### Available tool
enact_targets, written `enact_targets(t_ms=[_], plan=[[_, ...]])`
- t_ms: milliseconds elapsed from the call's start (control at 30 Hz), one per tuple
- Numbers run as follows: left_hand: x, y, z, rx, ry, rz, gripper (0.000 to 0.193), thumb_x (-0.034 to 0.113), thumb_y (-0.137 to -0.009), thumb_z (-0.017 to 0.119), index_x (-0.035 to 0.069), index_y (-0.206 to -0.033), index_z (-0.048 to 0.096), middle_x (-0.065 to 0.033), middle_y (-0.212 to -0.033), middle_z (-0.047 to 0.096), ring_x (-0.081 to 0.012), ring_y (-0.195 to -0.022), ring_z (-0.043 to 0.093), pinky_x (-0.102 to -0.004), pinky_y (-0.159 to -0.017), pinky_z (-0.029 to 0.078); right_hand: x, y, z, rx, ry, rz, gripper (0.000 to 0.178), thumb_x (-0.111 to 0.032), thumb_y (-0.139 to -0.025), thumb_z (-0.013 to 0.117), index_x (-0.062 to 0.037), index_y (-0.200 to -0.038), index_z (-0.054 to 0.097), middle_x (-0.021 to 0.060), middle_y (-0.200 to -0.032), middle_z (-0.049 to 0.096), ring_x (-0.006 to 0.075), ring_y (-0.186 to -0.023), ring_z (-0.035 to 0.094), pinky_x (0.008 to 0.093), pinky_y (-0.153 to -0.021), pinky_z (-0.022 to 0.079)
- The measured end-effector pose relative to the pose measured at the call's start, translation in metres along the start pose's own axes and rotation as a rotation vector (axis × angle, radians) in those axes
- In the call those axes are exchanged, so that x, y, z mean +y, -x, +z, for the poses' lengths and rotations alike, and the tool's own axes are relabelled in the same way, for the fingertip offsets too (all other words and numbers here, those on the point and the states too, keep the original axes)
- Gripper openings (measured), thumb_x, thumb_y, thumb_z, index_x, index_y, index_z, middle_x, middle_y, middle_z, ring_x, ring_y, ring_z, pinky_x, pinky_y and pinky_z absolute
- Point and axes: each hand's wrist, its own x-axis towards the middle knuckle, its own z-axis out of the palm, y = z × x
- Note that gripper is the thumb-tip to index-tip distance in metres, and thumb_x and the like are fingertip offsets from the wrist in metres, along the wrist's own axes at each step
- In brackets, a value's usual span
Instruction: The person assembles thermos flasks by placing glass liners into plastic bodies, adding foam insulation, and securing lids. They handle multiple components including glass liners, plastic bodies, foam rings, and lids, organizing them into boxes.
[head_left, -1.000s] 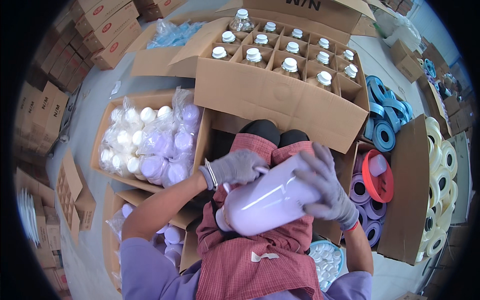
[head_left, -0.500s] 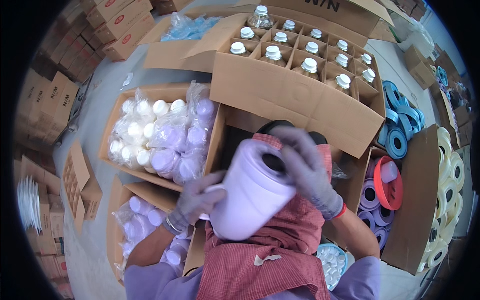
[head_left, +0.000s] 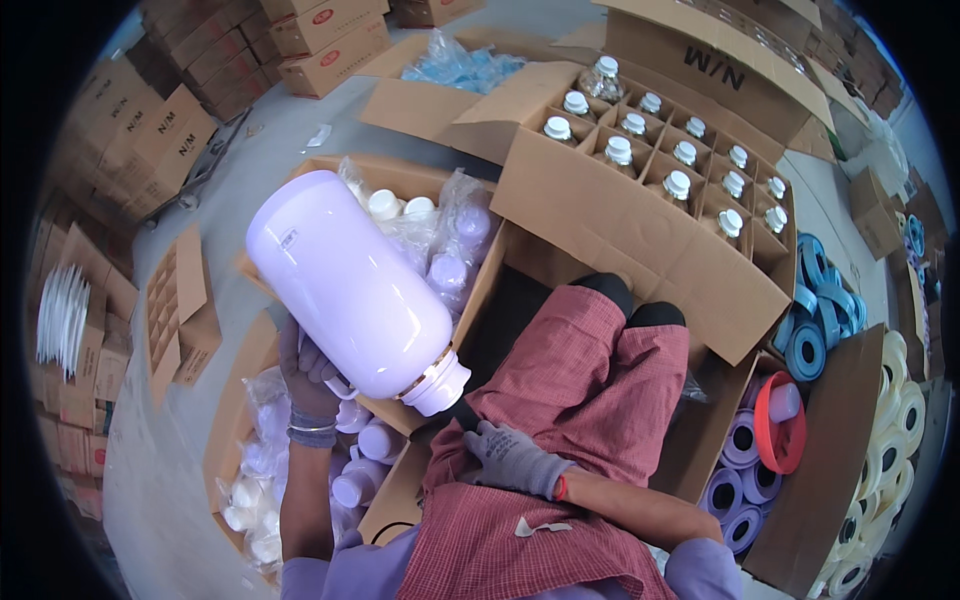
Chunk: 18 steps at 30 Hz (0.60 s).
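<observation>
My left hand (head_left: 308,370), in a grey glove, is closed at the handle of a glossy light purple thermos jug (head_left: 350,285). The jug lies slanted in the air, its wide base toward the upper left. Its ribbed neck (head_left: 438,388), with a copper-coloured band, points to the lower right, over the edge of a carton. Part of the handle is hidden by the jug and my fingers. My right hand (head_left: 512,458), also gloved, rests on my thigh with its fingers laid over the red checked cloth, apart from the jug.
A divided carton (head_left: 640,225) of white-capped glass liners stands ahead. Bagged white and purple cups (head_left: 445,270) fill a box behind the jug. Purple parts (head_left: 365,480) lie in a carton at left. Purple rings (head_left: 740,440), a red bowl (head_left: 778,425) and blue rings (head_left: 805,350) are at right.
The jug has swung up and left and turned over, its dark round opening no longer showing. My right hand has left it and come down onto my thigh. The view has shifted.
</observation>
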Motion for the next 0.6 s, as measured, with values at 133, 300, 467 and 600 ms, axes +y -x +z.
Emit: enact_targets(t_ms=[133, 300, 467, 600], plan=[[0.003, -0.008, 0.03, -0.003, -0.097, -0.012, 0.034, 0.027, -0.107, 0.036, 0.014, -0.077, 0.044, 0.0093, -0.049, 0.018, -0.0026, -0.038, 0.016, -0.0209, -0.037, 0.015, 0.025, -0.004, -0.01, -0.054, -0.075, 0.091, 0.062, -0.04, -0.08, 0.072, -0.0053, -0.127, 0.053, 0.0245, -0.123, 0.055, 0.0418, -0.114, 0.057, 0.0457, -0.099, 0.046], [-0.001, -0.016, 0.037, -0.161, -0.186, -0.01, 0.03, 0.025, -0.108, 0.036, 0.009, -0.089, 0.054, 0.0104, -0.048, 0.021, -0.0019, -0.037, 0.018, -0.0207, -0.038, 0.018, 0.047, 0.011, -0.027, -0.006, 0.031, 0.346, 0.058, -0.026, -0.083, 0.066, -0.0098, -0.134, 0.045, 0.0304, -0.122, 0.053, 0.0436, -0.108, 0.06, 0.0463, -0.092, 0.05], [-0.02, -0.027, 0.04, -0.131, -0.204, -0.023, 0.03, 0.026, -0.107, 0.037, 0.006, -0.101, 0.058, 0.0108, -0.049, 0.022, -0.0015, -0.038, 0.019, -0.0198, -0.037, 0.018, 0.058, 0.025, -0.008, 0.095, 0.1, 0.403, 0.054, -0.008, -0.087, 0.057, -0.0155, -0.138, 0.045, 0.0226, -0.118, 0.059, 0.0391, -0.098, 0.067, 0.0457, -0.08, 0.056], [-0.027, -0.025, 0.048, -0.097, -0.349, -0.031, 0.029, 0.026, -0.107, 0.038, 0.005, -0.105, 0.059, 0.0112, -0.05, 0.022, -0.0015, -0.038, 0.019, -0.0194, -0.037, 0.017, 0.103, 0.027, -0.015, 0.243, -0.753, 0.04, 0.048, -0.003, -0.084, 0.063, -0.0104, -0.129, 0.05, 0.0203, -0.103, 0.061, 0.0304, -0.08, 0.066, 0.037, -0.071, 0.055]])
